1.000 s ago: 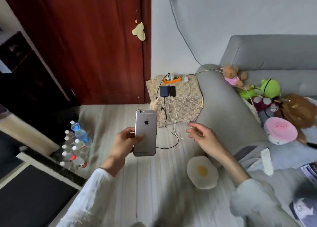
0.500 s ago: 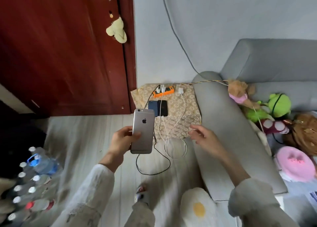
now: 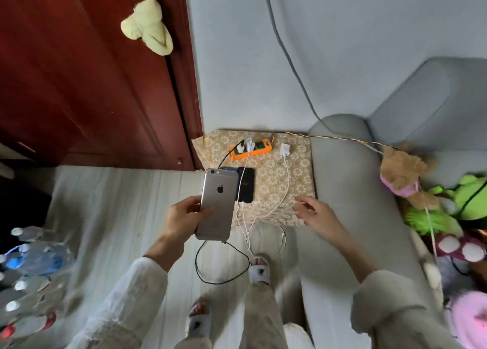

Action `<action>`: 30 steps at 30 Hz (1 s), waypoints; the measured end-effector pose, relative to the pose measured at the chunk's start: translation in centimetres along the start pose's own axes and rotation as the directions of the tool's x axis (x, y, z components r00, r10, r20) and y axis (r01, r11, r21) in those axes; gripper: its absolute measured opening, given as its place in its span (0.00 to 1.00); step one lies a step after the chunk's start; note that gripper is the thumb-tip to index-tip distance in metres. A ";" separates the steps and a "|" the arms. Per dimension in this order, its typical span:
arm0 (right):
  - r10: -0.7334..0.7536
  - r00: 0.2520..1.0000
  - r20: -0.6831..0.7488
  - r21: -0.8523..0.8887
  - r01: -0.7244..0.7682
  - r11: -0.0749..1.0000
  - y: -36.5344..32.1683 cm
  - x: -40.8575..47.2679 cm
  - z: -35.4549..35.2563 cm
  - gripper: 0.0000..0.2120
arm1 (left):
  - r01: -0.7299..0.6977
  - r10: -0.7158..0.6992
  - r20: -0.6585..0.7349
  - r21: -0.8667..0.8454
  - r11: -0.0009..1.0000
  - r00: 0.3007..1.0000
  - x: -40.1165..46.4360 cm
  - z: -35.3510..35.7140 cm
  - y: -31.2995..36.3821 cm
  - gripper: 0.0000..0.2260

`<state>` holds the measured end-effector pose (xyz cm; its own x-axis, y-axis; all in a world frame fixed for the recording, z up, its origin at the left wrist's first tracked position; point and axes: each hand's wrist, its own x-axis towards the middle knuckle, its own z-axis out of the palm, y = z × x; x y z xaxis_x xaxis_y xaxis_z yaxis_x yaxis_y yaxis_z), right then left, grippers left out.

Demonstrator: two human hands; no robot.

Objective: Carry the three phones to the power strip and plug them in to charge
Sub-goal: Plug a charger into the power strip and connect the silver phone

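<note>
From my feed, the silver phone (image 3: 218, 206) is up in the air, back side toward the camera with its logo showing, clamped in my left hand (image 3: 184, 217), thumb on one long edge and fingers curled round the other. It hangs over the near left corner of the floral-covered stand (image 3: 274, 180), which serves as the counter here, tucked into the corner between the red wooden door (image 3: 79, 85) and the grey sofa arm (image 3: 350, 190). Two more phones lie flat on that counter just behind the held one: a black phone (image 3: 246, 185) with a white cable at its near end, and a blue phone (image 3: 226, 168) mostly hidden, only its far edge peeking out. At the far edge of the counter sits the orange power strip (image 3: 254, 149) with a white plug and a black plug in it; just to its right lies a loose white charger (image 3: 285, 149). Its white cable (image 3: 283, 190) runs down across the counter and over the near edge onto the floor, where it loops beside a black cable (image 3: 224, 272). My right hand (image 3: 316, 214) hovers at the near right corner of the counter, fingers spread and relaxed, gripping nothing, close to that white cable. Below, slippered feet stand on the pale plank floor (image 3: 118, 217), water bottles (image 3: 31, 264) cluster at the left, and plush toys (image 3: 411, 174) crowd the sofa at the right.
</note>
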<state>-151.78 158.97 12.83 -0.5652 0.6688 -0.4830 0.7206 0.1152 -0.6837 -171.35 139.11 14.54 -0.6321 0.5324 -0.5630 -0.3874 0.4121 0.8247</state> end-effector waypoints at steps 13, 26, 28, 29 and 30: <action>0.143 0.987 0.071 -0.312 -0.114 0.943 8.9 30.3 -3.1 0.20 | 0.110 -0.130 -0.170 -0.126 0.986 0.977 19.5 13.0 -3.2 0.10; 0.118 0.961 -0.251 -0.217 -0.174 0.960 11.0 45.0 2.4 0.32 | 0.168 -0.218 -0.245 -0.209 0.963 0.945 29.2 14.6 -8.7 0.12; 0.113 0.958 -0.265 -0.281 -0.189 0.941 10.9 45.5 2.9 0.33 | 0.173 -0.228 -0.247 -0.223 0.959 0.942 29.2 14.7 -8.8 0.13; 0.110 0.955 -0.274 -0.301 -0.194 0.934 10.8 45.6 3.1 0.32 | 0.174 -0.230 -0.246 -0.232 0.957 0.941 29.1 14.7 -8.8 0.14; 0.101 0.955 -0.280 -0.311 -0.190 0.931 10.8 45.7 3.1 0.30 | 0.170 -0.229 -0.246 -0.239 0.956 0.942 29.0 14.7 -8.9 0.13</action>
<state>-171.13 188.47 -18.32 -0.3545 0.8557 -0.3770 0.9032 0.2091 -0.3748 -176.37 161.75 -9.92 -0.6717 0.2255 -0.7056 -0.6382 0.3076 0.7058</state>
